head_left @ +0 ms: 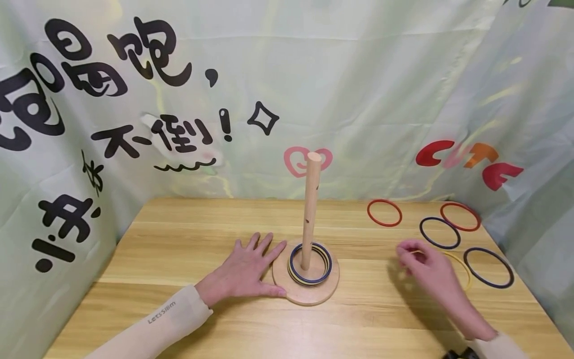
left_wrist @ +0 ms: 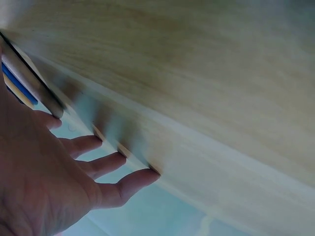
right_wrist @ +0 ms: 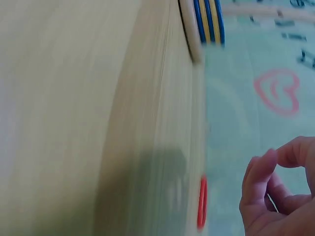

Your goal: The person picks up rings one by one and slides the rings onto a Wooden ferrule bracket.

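A wooden post [head_left: 311,204] stands upright on a round wooden base [head_left: 309,297]. Around its foot lies a stack of dark blue and yellow rings [right_wrist: 209,24]. My left hand [head_left: 244,271] has its fingers spread on the table, with the thumb and index fingertips at the base's left edge. In the left wrist view, this left hand [left_wrist: 54,172] shows loosely extended fingers. Over the table's right side, my right hand [head_left: 428,267] pinches a yellow ring [head_left: 469,275] between thumb and fingers; the hand partly hides it. The right wrist view does not clearly show this ring.
Two red rings [head_left: 384,225] [head_left: 461,229] lie toward the back right of the table [head_left: 179,239]. Two dark blue rings [head_left: 439,247] [head_left: 489,285] lie near the right edge. A printed curtain [head_left: 381,99] hangs behind the table.
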Available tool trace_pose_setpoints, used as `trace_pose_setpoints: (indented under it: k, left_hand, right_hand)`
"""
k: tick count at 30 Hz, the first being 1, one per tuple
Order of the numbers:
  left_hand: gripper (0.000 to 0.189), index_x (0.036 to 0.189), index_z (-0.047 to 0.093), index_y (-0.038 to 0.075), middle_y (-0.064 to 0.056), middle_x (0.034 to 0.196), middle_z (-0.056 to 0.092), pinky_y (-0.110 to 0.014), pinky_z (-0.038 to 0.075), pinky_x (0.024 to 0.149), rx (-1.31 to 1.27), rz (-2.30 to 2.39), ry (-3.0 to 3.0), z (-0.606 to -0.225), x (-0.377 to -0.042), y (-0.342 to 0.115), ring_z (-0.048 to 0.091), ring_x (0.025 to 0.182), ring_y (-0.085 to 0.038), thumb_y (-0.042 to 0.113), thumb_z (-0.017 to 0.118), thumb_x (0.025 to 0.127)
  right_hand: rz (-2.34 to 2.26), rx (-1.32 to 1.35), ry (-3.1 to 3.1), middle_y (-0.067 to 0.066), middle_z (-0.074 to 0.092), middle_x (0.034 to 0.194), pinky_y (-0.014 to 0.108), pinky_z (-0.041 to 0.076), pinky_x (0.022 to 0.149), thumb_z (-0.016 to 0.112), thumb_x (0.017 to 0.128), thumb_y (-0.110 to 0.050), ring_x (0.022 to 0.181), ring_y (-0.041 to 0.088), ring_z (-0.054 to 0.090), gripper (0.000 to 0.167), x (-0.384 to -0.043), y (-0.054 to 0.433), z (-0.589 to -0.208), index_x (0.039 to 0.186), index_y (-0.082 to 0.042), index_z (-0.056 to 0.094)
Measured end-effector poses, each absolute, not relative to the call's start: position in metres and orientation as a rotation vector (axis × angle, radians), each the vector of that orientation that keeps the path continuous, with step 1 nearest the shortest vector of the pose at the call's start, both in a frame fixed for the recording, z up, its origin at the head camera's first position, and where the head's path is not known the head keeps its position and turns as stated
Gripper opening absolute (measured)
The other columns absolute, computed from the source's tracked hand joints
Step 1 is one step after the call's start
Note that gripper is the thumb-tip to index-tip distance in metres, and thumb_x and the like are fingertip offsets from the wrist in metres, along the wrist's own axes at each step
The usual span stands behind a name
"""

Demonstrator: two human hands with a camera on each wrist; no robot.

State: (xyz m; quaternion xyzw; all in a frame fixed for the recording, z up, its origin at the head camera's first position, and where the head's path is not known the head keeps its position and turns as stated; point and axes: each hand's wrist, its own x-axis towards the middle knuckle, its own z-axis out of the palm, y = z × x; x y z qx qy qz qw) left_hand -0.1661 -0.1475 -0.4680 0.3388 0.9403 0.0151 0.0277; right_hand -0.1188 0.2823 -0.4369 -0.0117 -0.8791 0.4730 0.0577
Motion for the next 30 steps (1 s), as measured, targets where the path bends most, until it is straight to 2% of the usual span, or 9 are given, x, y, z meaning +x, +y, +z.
trace_pose_setpoints:
  k: [4,8,15,18,22,30]
  left_hand:
    - [0.118,0.176,0.029,0.023,-0.026,0.172,0.034,-0.083,0.040,0.099,1.058,0.047,2.911,-0.468,-0.165,-0.147,0.037,0.150,-0.059,0.099,0.046,0.087]
    - [0.118,0.175,0.030,0.023,-0.026,0.172,0.034,-0.083,0.041,0.098,1.060,0.047,2.912,-0.467,-0.165,-0.148,0.038,0.150,-0.059,0.099,0.046,0.087]
    - [0.117,0.175,0.030,0.023,-0.026,0.171,0.035,-0.084,0.041,0.097,1.066,0.055,2.909,-0.468,-0.165,-0.148,0.038,0.150,-0.060,0.098,0.047,0.087]
    - [0.117,0.175,0.030,0.023,-0.026,0.171,0.035,-0.084,0.041,0.097,1.066,0.059,2.907,-0.468,-0.166,-0.148,0.038,0.150,-0.060,0.098,0.047,0.087]
    - [0.117,0.175,0.030,0.023,-0.026,0.171,0.035,-0.083,0.041,0.097,1.068,0.059,2.909,-0.468,-0.166,-0.148,0.038,0.150,-0.059,0.098,0.047,0.087]
    - [0.118,0.175,0.030,0.023,-0.026,0.171,0.035,-0.083,0.041,0.097,1.068,0.054,2.909,-0.468,-0.166,-0.148,0.038,0.150,-0.059,0.099,0.046,0.087]
  right_hand:
    - [1.338,-0.168,-2.680,0.001,0.072,0.091,0.026,0.054,0.062,0.068,0.111,-0.027,0.074,0.008,0.064,0.035,-0.110,0.329,-0.438,0.124,0.006,0.069]
    - [1.317,-0.271,-2.694,-0.008,0.071,0.086,0.022,0.052,0.063,0.068,0.111,-0.029,0.074,0.004,0.062,0.038,-0.102,0.368,-0.443,0.119,0.008,0.069]
    - [1.197,-0.362,-2.770,-0.009,0.069,0.085,0.020,0.050,0.063,0.067,0.111,-0.030,0.072,0.001,0.060,0.045,-0.096,0.410,-0.457,0.120,0.014,0.067]
    - [1.078,-0.363,-2.821,-0.005,0.070,0.086,0.020,0.050,0.061,0.069,0.110,-0.028,0.070,-0.002,0.058,0.045,-0.095,0.418,-0.460,0.118,0.016,0.067]
    - [0.913,-0.345,-2.919,0.000,0.071,0.083,0.023,0.046,0.061,0.072,0.107,-0.029,0.067,0.001,0.055,0.039,-0.097,0.424,-0.461,0.105,0.010,0.073]
    - [0.726,-0.335,-3.029,-0.005,0.062,0.070,0.031,0.040,0.062,0.073,0.104,-0.030,0.065,0.013,0.054,0.033,-0.101,0.424,-0.458,0.086,-0.003,0.072]
